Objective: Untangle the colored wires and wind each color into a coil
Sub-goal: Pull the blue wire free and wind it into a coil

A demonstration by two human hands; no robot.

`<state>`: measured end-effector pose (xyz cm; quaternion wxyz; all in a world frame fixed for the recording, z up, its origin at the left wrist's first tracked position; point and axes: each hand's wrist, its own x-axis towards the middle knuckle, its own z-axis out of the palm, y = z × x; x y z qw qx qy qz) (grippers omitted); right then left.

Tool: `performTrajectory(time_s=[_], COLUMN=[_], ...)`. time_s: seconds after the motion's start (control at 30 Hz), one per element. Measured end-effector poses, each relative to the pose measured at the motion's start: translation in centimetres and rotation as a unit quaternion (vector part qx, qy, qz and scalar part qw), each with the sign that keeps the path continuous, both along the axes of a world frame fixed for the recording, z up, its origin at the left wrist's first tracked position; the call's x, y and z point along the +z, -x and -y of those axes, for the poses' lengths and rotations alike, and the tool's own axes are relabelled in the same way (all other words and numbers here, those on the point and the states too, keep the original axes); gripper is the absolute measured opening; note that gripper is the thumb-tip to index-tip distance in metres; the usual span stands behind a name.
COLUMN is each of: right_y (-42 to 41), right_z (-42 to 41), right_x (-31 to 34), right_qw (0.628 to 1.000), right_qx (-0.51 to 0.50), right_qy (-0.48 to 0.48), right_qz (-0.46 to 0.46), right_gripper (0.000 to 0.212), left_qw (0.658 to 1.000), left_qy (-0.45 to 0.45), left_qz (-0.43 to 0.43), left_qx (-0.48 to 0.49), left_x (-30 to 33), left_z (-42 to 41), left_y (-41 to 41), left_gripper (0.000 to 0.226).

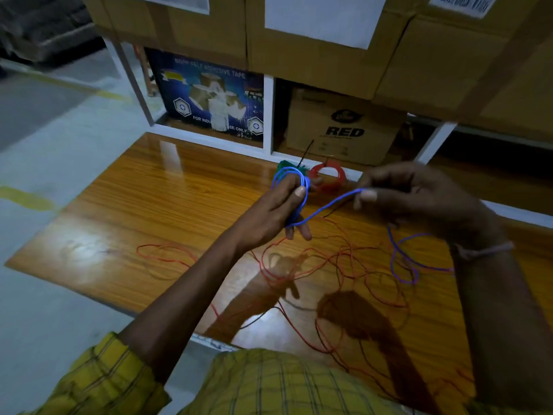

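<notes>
A blue coil [288, 182] is gripped in the left hand [278, 209], its loops wrapped round the curled fingers above the glossy wooden table [125, 211]. From the coil a blue wire [329, 203] is stretched toward 3 o'clock, where it is pinched between thumb and fingertips of the right hand [419, 202]; its slack is seen looping under the right wrist, at about 4 o'clock from the coil. Loose red wire [302, 259] mixed with dark strands is spread over the table at 6 o'clock from the hands. At 12 o'clock, by the table's far edge, a finished red coil [327, 175] and a green coil [284, 166] are laid side by side, the green one largely hidden behind the blue loops. Beyond them a white shelf [268, 115] is filled with boxes: a blue carton printed with adhesive tape rolls [209, 97] in one bay, a brown carton marked RED [341, 127] in the next. What is inside the cartons cannot be told.
</notes>
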<state>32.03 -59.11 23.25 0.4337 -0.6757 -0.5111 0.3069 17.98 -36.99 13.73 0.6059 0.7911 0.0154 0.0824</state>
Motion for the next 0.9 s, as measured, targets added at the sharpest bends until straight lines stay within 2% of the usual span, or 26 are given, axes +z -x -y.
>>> performTrajectory(time_s=[0.1, 0.23, 0.3, 0.43, 0.57, 0.77, 0.87, 0.9], right_y=[-1.7, -2.4, -2.7, -2.7, 0.1, 4.6, 5.4, 5.3], right_z=[-1.1, -3.9, -5.0, -5.6, -5.4, -4.5, -3.7, -3.5], right_x=[-1.6, -4.3, -6.1, -10.1, -12.3, -11.0, -8.2, -7.2], right_qw=[0.993, 0.976, 0.971, 0.966, 0.968, 0.965, 0.955, 0.953], right_qx=[-0.076, -0.161, -0.207, -0.253, -0.215, -0.046, 0.021, 0.032], right_qy=[-0.076, -0.123, -0.111, -0.028, 0.09, 0.19, 0.19, 0.186], right_qz=[-0.044, -0.079, -0.036, 0.045, 0.087, 0.175, 0.226, 0.238], right_gripper=[0.018, 0.014, 0.01, 0.017, 0.024, 0.023, 0.006, 0.011], left_qw=[0.998, 0.986, 0.975, 0.949, 0.929, 0.924, 0.952, 0.965], left_qy=[0.056, 0.125, 0.183, 0.296, 0.359, 0.378, 0.283, 0.225], left_qz=[-0.017, -0.028, -0.025, -0.006, 0.026, 0.05, 0.075, 0.078], left_qx=[-0.033, -0.105, -0.119, -0.11, -0.086, 0.023, 0.091, 0.112], left_x=[0.4, 0.8, 1.0, 1.3, 1.3, 2.0, 1.4, 1.0], left_z=[0.7, 1.2, 1.5, 1.6, 1.3, 1.0, 0.2, -0.2], left_y=[0.9, 1.2, 1.3, 1.2, 0.1, -1.5, -2.6, -2.8], left_gripper=[0.039, 0.039, 0.04, 0.045, 0.046, 0.042, 0.04, 0.038])
